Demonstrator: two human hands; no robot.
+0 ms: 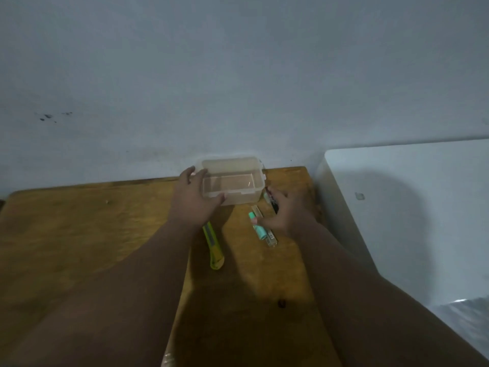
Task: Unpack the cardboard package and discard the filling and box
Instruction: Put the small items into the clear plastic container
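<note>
Clear tub (238, 165) clamped in left grip (195, 197); right grip (283, 210) curls over pens (260, 230), hold unclear. Likely stowing contents; next, pinch pens.

A clear open-topped plastic container (238, 186) stands upright at the table's (79, 234) far edge, mint pens (260, 233) lying near it.

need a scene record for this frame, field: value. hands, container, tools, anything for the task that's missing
surface: wooden table, against a grey wall
container: clear plastic container, no lid, looks empty, at the table's far edge
left hand: left hand holds the container's near-left corner
right hand: right hand over the mint pens right of the container; grip unclear
knife: yellow utility knife lies on the table, partly under the left forearm
cardboard package: not in view
</note>
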